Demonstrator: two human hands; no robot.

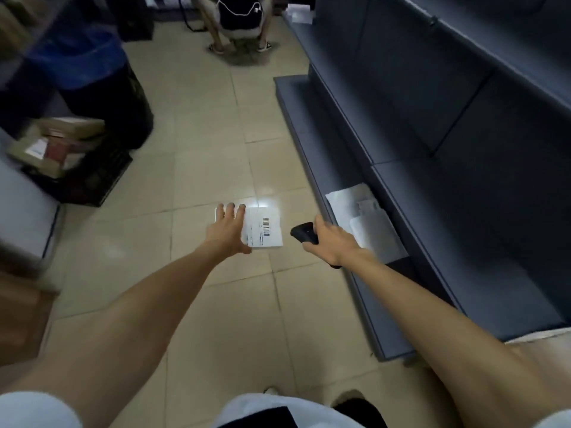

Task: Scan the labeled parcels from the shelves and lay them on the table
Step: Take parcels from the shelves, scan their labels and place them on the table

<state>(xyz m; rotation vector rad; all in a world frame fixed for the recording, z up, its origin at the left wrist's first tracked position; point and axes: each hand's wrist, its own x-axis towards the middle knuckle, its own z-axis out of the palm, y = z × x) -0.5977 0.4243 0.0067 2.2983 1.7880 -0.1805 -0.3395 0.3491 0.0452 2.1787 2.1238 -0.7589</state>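
Note:
A flat white parcel (266, 230) with a barcode label is held out over the tiled floor. My left hand (227, 233) grips its left side, with fingers over the far edge and the thumb at the near edge. To the right of the parcel, my right hand (332, 244) holds a black handheld scanner (304, 233), whose head points toward the label. A bright light spot falls at the parcel's far edge. More white parcels (366, 222) lie on the bottom board of the grey shelves (336, 162) on the right.
A black crate (89, 183) with stacked cardboard boxes (58, 143) stands on the floor at the left, behind it a dark bin with a blue bag (92, 75). A person (238, 23) sits at the far end of the aisle. The upper shelf boards look bare.

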